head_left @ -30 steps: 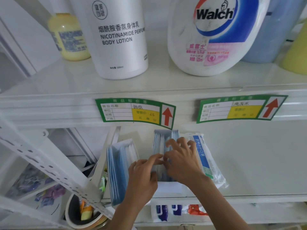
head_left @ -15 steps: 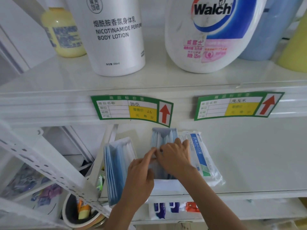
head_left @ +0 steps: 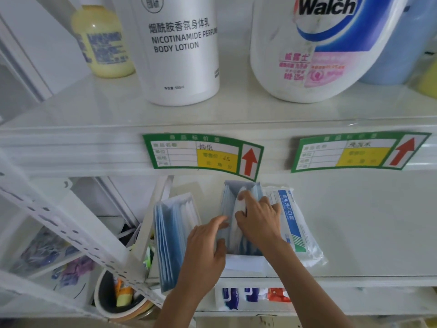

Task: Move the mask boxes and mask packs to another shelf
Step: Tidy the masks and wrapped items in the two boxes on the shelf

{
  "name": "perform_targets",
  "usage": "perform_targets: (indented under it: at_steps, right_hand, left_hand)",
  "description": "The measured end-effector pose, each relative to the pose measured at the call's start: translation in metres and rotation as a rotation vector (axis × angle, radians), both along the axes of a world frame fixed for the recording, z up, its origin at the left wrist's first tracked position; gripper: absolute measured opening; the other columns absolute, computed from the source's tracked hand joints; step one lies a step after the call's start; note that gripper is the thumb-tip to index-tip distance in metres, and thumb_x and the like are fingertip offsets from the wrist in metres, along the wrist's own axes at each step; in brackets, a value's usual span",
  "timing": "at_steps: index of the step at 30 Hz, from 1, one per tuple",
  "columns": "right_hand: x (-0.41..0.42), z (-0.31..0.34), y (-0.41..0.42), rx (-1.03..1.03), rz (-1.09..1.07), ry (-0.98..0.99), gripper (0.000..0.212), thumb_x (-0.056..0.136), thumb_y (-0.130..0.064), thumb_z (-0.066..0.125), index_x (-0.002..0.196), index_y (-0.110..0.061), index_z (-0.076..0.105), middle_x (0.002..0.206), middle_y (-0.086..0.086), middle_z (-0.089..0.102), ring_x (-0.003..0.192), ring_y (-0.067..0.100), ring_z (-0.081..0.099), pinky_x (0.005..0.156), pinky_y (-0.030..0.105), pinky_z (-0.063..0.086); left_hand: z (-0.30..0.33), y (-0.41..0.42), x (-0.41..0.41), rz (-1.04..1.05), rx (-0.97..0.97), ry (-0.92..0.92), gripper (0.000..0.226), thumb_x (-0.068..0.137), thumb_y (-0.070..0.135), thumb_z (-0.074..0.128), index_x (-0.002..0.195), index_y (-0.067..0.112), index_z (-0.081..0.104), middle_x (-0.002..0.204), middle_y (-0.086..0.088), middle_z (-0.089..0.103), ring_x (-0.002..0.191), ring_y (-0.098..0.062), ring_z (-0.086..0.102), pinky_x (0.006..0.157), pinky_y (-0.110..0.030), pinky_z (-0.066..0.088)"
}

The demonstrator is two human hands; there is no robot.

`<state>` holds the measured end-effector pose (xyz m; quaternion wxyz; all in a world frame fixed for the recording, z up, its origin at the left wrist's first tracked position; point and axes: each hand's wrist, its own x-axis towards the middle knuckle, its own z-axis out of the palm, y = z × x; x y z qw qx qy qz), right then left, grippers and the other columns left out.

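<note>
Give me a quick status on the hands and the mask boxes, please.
Right hand pinching masks in the middle mask box; left hand touching its left side. Left mask box and mask pack untouched. Nothing blocking.

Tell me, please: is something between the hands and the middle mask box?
Nothing visible. The right hand already reaches into the open middle mask box and grips masks there; the left hand touches the box's left side.

Readable print on the shelf goods

The white lotion bottle (head_left: 181, 50) reads "NICOTINAMIDE PERFUM… BODY LOTION"; the white detergent jug (head_left: 307, 48) reads "Walch"; two green price tags (head_left: 203, 155) (head_left: 357, 151) carry red up-arrows, Chinese fields mostly blurred.
</note>
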<state>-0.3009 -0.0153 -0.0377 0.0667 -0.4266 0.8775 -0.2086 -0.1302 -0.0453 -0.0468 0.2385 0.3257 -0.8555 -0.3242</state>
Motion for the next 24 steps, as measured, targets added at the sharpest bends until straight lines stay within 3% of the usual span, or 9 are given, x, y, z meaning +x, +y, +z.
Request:
perform_targets:
  at_steps: [4, 6, 8, 11, 14, 17, 19, 21, 24]
  right_hand:
    - [0.002, 0.006, 0.005, 0.021, -0.005, 0.069, 0.023, 0.094, -0.042, 0.046, 0.096, -0.031, 0.065, 0.088, -0.007, 0.068, 0.102, 0.021, 0.054, 0.082, 0.041, 0.024]
    - [0.002, 0.011, 0.009, 0.040, -0.038, 0.119, 0.027, 0.090, -0.056, 0.052, 0.099, -0.035, 0.066, 0.092, -0.008, 0.068, 0.105, 0.021, 0.052, 0.086, 0.043, 0.021]
    - [0.001, 0.014, 0.012, 0.061, -0.051, 0.206, 0.030, 0.087, -0.058, 0.058, 0.108, -0.039, 0.067, 0.100, -0.008, 0.071, 0.110, 0.022, 0.050, 0.089, 0.044, 0.017]
    - [0.002, 0.022, 0.014, 0.055, -0.066, 0.286, 0.029, 0.087, -0.047, 0.060, 0.115, -0.040, 0.067, 0.107, -0.008, 0.073, 0.114, 0.022, 0.049, 0.092, 0.045, 0.016]
    - [0.006, 0.030, 0.013, 0.050, -0.062, 0.289, 0.029, 0.088, -0.041, 0.059, 0.117, -0.039, 0.065, 0.110, -0.008, 0.074, 0.112, 0.021, 0.050, 0.096, 0.046, 0.021]
    - [0.007, 0.042, 0.017, -0.054, -0.051, 0.153, 0.027, 0.088, -0.032, 0.061, 0.115, -0.035, 0.065, 0.111, -0.005, 0.075, 0.103, 0.023, 0.059, 0.099, 0.045, 0.032]
    - [0.007, 0.056, 0.021, -0.182, -0.089, 0.086, 0.027, 0.086, -0.022, 0.064, 0.112, -0.030, 0.067, 0.109, -0.001, 0.076, 0.093, 0.026, 0.064, 0.092, 0.040, 0.041]
    - [0.007, 0.074, 0.026, -0.312, -0.158, 0.012, 0.030, 0.083, -0.014, 0.065, 0.109, -0.027, 0.070, 0.110, 0.001, 0.076, 0.088, 0.028, 0.065, 0.077, 0.032, 0.042]
    - [0.008, 0.095, 0.034, -0.441, -0.192, -0.118, 0.028, 0.081, -0.010, 0.066, 0.103, -0.026, 0.073, 0.103, 0.001, 0.076, 0.074, 0.018, 0.060, 0.071, 0.027, 0.041]
  left_hand:
    - [0.011, 0.005, 0.003, 0.019, -0.079, 0.091, 0.040, 0.097, 0.012, 0.053, 0.129, 0.034, 0.058, 0.121, 0.023, 0.064, 0.115, 0.002, 0.056, 0.113, -0.052, 0.035]
    - [0.016, 0.007, 0.014, 0.054, -0.264, 0.217, 0.034, 0.093, 0.008, 0.050, 0.115, 0.028, 0.067, 0.107, 0.020, 0.068, 0.102, 0.003, 0.061, 0.115, -0.053, 0.034]
    - [0.018, 0.007, 0.029, 0.074, -0.367, 0.260, 0.032, 0.092, 0.008, 0.050, 0.112, 0.026, 0.067, 0.102, 0.023, 0.064, 0.101, 0.008, 0.058, 0.114, -0.045, 0.037]
    - [0.023, 0.002, 0.050, 0.075, -0.339, 0.046, 0.036, 0.096, 0.019, 0.055, 0.131, 0.028, 0.056, 0.117, 0.020, 0.063, 0.109, 0.017, 0.043, 0.105, -0.023, 0.039]
    - [0.020, 0.000, 0.064, 0.002, -0.287, -0.269, 0.037, 0.101, 0.036, 0.044, 0.138, 0.037, 0.044, 0.126, 0.021, 0.062, 0.114, 0.009, 0.047, 0.113, -0.033, 0.036]
    - [0.018, 0.002, 0.074, 0.014, -0.328, -0.392, 0.031, 0.099, 0.044, 0.032, 0.123, 0.040, 0.051, 0.118, 0.020, 0.062, 0.118, -0.007, 0.057, 0.120, -0.045, 0.029]
    - [0.019, 0.002, 0.079, 0.081, -0.383, -0.405, 0.026, 0.099, 0.044, 0.033, 0.108, 0.038, 0.057, 0.112, 0.015, 0.063, 0.112, -0.011, 0.059, 0.119, -0.046, 0.025]
    - [0.018, 0.000, 0.085, 0.150, -0.439, -0.457, 0.033, 0.098, 0.045, 0.035, 0.096, 0.033, 0.065, 0.109, 0.007, 0.064, 0.111, -0.017, 0.060, 0.118, -0.051, 0.021]
    - [0.015, 0.000, 0.091, 0.214, -0.398, -0.555, 0.049, 0.098, 0.049, 0.027, 0.089, 0.028, 0.070, 0.115, 0.002, 0.061, 0.120, -0.019, 0.056, 0.122, -0.051, 0.014]
